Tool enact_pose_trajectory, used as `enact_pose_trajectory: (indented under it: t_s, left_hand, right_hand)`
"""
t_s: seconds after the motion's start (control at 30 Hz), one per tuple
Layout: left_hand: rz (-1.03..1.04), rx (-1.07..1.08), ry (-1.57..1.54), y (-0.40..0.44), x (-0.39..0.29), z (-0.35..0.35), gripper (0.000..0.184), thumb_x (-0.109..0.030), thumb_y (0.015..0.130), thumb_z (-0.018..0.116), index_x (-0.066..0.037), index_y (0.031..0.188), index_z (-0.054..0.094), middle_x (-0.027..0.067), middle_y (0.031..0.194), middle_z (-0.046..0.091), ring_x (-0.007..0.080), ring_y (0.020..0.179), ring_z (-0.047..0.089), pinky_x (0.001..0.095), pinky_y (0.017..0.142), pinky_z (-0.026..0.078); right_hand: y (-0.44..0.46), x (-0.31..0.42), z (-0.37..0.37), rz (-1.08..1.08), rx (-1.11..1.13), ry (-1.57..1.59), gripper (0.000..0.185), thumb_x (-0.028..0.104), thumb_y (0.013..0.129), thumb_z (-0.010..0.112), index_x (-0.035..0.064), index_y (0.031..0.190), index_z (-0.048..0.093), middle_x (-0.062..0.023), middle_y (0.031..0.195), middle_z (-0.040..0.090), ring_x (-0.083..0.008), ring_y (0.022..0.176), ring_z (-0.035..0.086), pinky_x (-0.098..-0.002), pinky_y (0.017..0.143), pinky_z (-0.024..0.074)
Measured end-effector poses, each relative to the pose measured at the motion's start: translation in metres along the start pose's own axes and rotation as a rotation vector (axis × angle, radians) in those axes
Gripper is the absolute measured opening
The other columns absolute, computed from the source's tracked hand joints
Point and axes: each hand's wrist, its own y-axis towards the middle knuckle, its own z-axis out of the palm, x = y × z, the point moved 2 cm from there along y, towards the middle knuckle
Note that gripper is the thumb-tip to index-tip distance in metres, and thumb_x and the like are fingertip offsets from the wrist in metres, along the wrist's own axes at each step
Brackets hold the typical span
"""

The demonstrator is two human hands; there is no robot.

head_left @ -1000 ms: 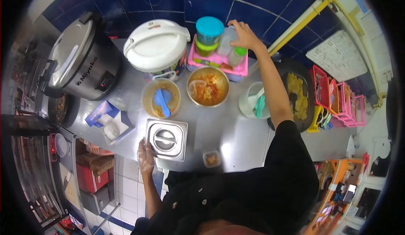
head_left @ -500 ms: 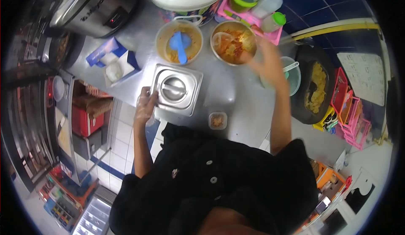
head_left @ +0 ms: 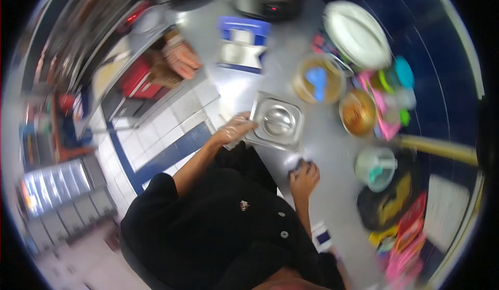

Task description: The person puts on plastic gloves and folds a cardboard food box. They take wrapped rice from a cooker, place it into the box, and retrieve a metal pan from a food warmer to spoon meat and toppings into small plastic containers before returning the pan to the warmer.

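Observation:
My left hand point(head_left: 236, 130), in a clear plastic glove, grips the left edge of a square steel food pan point(head_left: 254, 134) with a steel lid point(head_left: 278, 121). The pan rests on the steel counter. My right hand point(head_left: 305, 179) is low over the counter, just below the pan's lower right corner. Its fingers curl round something small and dark-looking, too blurred and covered to name. Above the pan stands a tub point(head_left: 332, 89) with a blue scoop point(head_left: 318, 82). To its right is a bowl of reddish-orange food point(head_left: 358, 113).
A blue-and-white box point(head_left: 243, 45) lies behind the pan. On the right are a clear container with a green-and-white utensil point(head_left: 375, 169), a dark tray of yellow food point(head_left: 392, 201) and pink baskets point(head_left: 403, 259). A white-lidded container point(head_left: 358, 34) stands near the tiled wall.
The view has turned, shifting the counter things rightward. My right hand has come from beside the food bowl down to the counter near the pan. My left hand stays at the pan's edge.

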Motion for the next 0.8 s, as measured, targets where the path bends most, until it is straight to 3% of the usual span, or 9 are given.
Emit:
enact_pose_trajectory:
  t_s: [0.1,0.27,0.33,0.47,0.57,0.63,0.67,0.73,0.8]
  left_hand:
    - [0.035,-0.036,-0.139,-0.029,0.036,-0.025,0.041,-0.028,0.095,0.068,0.001,0.123,0.067,0.0068,0.105,0.068,0.0155,0.095,0.059,0.0322,0.084,0.051]
    - [-0.010,-0.291,-0.368,-0.126,0.019,-0.090,0.034,-0.025,0.097,0.066,0.000,0.120,0.066,0.0021,0.102,0.065,0.0119,0.092,0.056,0.0297,0.082,0.047]
    - [0.005,-0.382,-0.399,-0.163,0.038,-0.129,0.035,-0.025,0.097,0.066,0.001,0.122,0.065,0.0025,0.103,0.065,0.0124,0.094,0.056,0.0303,0.084,0.048]
    - [-0.120,-0.585,-0.527,-0.240,0.067,-0.213,0.037,-0.022,0.096,0.065,0.001,0.125,0.064,0.0049,0.112,0.067,0.0142,0.104,0.059,0.0308,0.093,0.048]
    - [-0.173,-0.786,-0.593,-0.296,0.099,-0.289,0.037,-0.021,0.096,0.064,0.001,0.126,0.065,0.0076,0.116,0.069,0.0158,0.106,0.061,0.0322,0.096,0.048]
    - [-0.141,-0.831,-0.452,-0.321,0.144,-0.346,0.037,-0.022,0.096,0.065,0.001,0.125,0.065,0.0067,0.113,0.069,0.0147,0.104,0.061,0.0324,0.093,0.049]
    - [-0.018,-0.857,-0.471,-0.335,0.151,-0.369,0.037,-0.023,0.097,0.066,0.002,0.124,0.066,0.0062,0.112,0.069,0.0141,0.103,0.061,0.0321,0.092,0.050]
    - [0.195,-0.904,-0.465,-0.364,0.157,-0.421,0.035,-0.025,0.098,0.066,0.002,0.120,0.067,0.0047,0.109,0.069,0.0119,0.100,0.061,0.0295,0.089,0.049]
    - [0.199,-0.973,-0.434,-0.392,0.149,-0.469,0.033,-0.023,0.098,0.066,0.001,0.120,0.068,0.0044,0.109,0.069,0.0114,0.099,0.061,0.0289,0.089,0.049]
  right_hand:
    - [-0.004,-0.006,0.010,-0.028,-0.018,-0.056,0.060,0.028,0.081,0.074,0.0127,0.136,0.058,-0.0204,0.142,0.051,-0.0435,0.134,0.045,-0.0585,0.112,0.0356]
    - [-0.005,0.033,-0.029,-0.040,-0.008,-0.337,0.082,0.043,0.085,0.076,0.0189,0.157,0.045,-0.0224,0.156,0.040,-0.0462,0.144,0.037,-0.0621,0.114,0.0314]
    - [-0.003,0.054,-0.030,0.002,-0.117,-0.385,0.087,0.061,0.088,0.070,0.0203,0.159,0.041,-0.0240,0.156,0.039,-0.0452,0.143,0.038,-0.0602,0.115,0.0319]
    - [0.017,0.150,-0.012,-0.028,-0.158,-0.187,0.086,0.058,0.089,0.070,0.0166,0.158,0.042,-0.0259,0.157,0.036,-0.0452,0.144,0.037,-0.0604,0.115,0.0308]
    - [0.038,0.273,0.026,-0.051,-0.145,0.013,0.067,0.047,0.095,0.070,0.0093,0.148,0.052,-0.0237,0.146,0.050,-0.0389,0.133,0.052,-0.0535,0.107,0.0419]
    - [0.063,0.329,0.092,0.021,0.217,0.540,0.044,0.034,0.101,0.067,0.0029,0.132,0.061,-0.0181,0.122,0.066,-0.0287,0.110,0.066,-0.0422,0.090,0.0529]
    - [0.083,0.375,0.133,-0.101,0.180,0.797,0.028,0.030,0.107,0.061,0.0039,0.117,0.067,-0.0003,0.083,0.061,-0.0112,0.073,0.058,-0.0278,0.064,0.0493]
    - [0.097,0.547,0.109,-0.060,0.523,1.107,0.030,0.034,0.109,0.056,0.0067,0.119,0.064,0.0022,0.075,0.049,-0.0080,0.063,0.049,-0.0222,0.055,0.0418]
    - [0.112,0.680,0.100,-0.147,0.769,1.245,0.036,0.037,0.108,0.057,0.0045,0.123,0.059,-0.0026,0.075,0.058,-0.0120,0.053,0.053,-0.0242,0.051,0.0450]
